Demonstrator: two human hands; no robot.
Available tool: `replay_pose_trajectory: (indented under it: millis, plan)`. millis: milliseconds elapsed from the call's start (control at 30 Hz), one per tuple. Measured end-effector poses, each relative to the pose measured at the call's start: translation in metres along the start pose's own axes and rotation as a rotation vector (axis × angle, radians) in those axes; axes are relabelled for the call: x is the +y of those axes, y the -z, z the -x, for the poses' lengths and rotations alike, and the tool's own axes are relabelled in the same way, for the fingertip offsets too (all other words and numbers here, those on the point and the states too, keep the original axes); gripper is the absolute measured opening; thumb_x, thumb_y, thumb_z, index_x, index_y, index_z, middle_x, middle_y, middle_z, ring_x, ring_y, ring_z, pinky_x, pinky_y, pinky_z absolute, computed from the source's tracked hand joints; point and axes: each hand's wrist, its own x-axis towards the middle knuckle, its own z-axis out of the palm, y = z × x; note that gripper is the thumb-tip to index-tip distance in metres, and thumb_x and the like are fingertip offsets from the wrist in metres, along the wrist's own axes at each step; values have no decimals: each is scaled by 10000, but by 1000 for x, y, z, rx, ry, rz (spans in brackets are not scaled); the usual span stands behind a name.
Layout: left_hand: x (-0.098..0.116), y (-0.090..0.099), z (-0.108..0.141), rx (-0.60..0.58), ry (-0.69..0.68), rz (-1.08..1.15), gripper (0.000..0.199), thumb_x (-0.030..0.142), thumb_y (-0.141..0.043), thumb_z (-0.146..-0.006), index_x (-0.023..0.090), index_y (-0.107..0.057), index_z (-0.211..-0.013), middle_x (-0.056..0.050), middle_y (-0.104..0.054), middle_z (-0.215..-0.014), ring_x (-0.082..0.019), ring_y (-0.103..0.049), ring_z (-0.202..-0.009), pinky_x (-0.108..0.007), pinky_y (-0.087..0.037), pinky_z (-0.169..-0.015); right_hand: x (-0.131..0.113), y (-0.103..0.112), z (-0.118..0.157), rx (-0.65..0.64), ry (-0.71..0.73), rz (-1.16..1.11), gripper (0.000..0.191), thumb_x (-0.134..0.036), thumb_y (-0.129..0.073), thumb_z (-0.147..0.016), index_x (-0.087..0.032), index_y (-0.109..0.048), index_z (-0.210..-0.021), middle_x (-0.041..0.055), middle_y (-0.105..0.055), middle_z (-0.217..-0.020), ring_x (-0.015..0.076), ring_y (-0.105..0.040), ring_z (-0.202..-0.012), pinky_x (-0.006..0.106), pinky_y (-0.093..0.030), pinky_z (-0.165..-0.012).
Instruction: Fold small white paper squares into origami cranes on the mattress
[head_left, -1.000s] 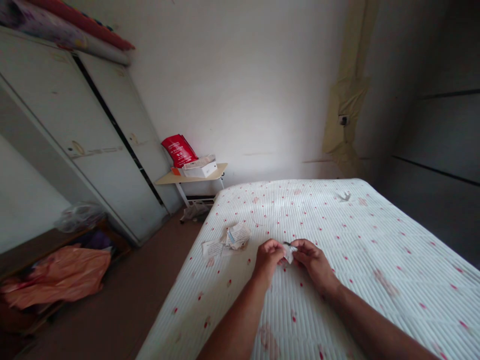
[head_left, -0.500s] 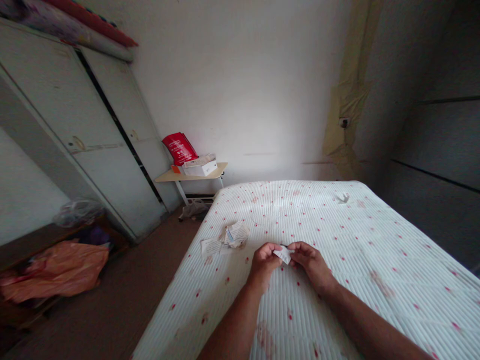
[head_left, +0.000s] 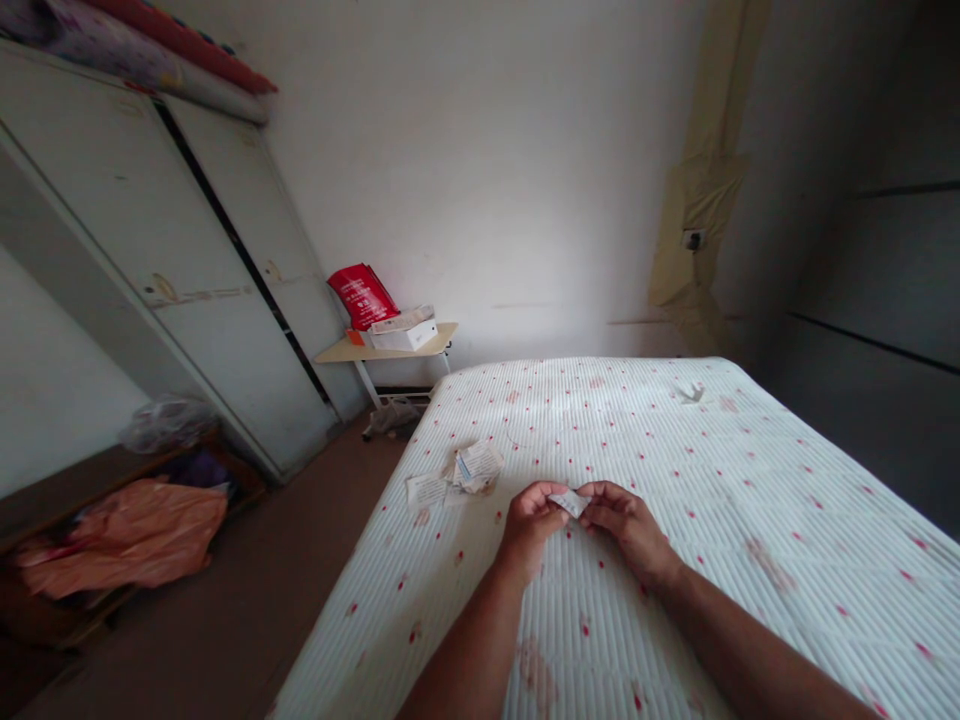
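Note:
Between my two hands is a small folded piece of white paper [head_left: 570, 502], held just above the bed. My left hand [head_left: 531, 525] pinches its left side, and my right hand [head_left: 624, 525] pinches its right side. The fingertips of both hands are close together. Left of my hands, several printed paper pieces [head_left: 477, 467] lie in a loose pile on the quilted bed cover [head_left: 600, 430]. A crumpled white scrap [head_left: 690, 394] rests near the far right part of the bed.
A small table [head_left: 341, 351] beyond the bed's far left corner bears a red bag [head_left: 363, 296] and a white box [head_left: 409, 337]. Cabinets [head_left: 225, 280] stand along the left wall. An orange plastic bag [head_left: 135, 535] lies on a low wooden shelf at the left.
The paper between my fingers looks narrower and more folded, and a dark edge behind it no longer shows. The view has shifted slightly.

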Motion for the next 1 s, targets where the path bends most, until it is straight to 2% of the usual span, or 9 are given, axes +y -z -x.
replay_pose_trajectory:
  millis: [200, 400, 567, 700, 833, 1000]
  plan:
    - [1, -1, 0, 28, -16, -21, 242, 155, -648, -620, 113, -628, -858, -21, -635, -685, -119, -551, -626, -241, -416, -635, 0, 0, 1, -13, 11, 18, 289, -283, -677, -634, -163, -592, -883, -23, -602, -607, 121, -513, -558, 250, -378, -566]
    - [2, -2, -1, 75, 8, -55, 254, 270, -668, -659, 119, -622, -858, -22, -625, -652, -123, -570, -589, -235, -426, -584, -4, -5, 4, -22, 11, 26, 312, -410, -669, -675, -166, -580, -847, 8, -622, -682, 130, -531, -586, 253, -399, -546]
    - [7, -5, 1, 108, -8, -100, 289, 352, -685, -653, 124, -628, -821, -14, -604, -610, -105, -541, -538, -210, -403, -527, -2, -6, 5, 28, 57, 197, 296, -461, -633, -704, -172, -623, -769, -26, -550, -565, 110, -473, -504, 240, -380, -496]
    - [9, -8, 2, 126, -9, -120, 302, 374, -697, -636, 129, -630, -799, -14, -605, -616, -97, -530, -525, -201, -399, -512, -2, -4, 3, 110, 145, 309, 296, -465, -650, -676, -180, -674, -755, 14, -635, -686, 157, -564, -645, 267, -445, -612]
    - [10, -8, 2, 131, -9, -129, 307, 380, -709, -618, 130, -630, -778, -13, -606, -616, -96, -524, -518, -200, -403, -507, -3, -3, 3, 100, 189, 351, 315, -477, -612, -715, -180, -696, -778, 54, -678, -813, 198, -601, -788, 301, -469, -743]
    - [9, -8, 2, 160, -11, -133, 322, 385, -731, -589, 135, -633, -766, -10, -610, -608, -102, -531, -528, -203, -414, -519, -4, -4, 5, 75, 172, 369, 322, -470, -592, -730, -171, -697, -785, 55, -673, -811, 199, -593, -770, 300, -467, -712]
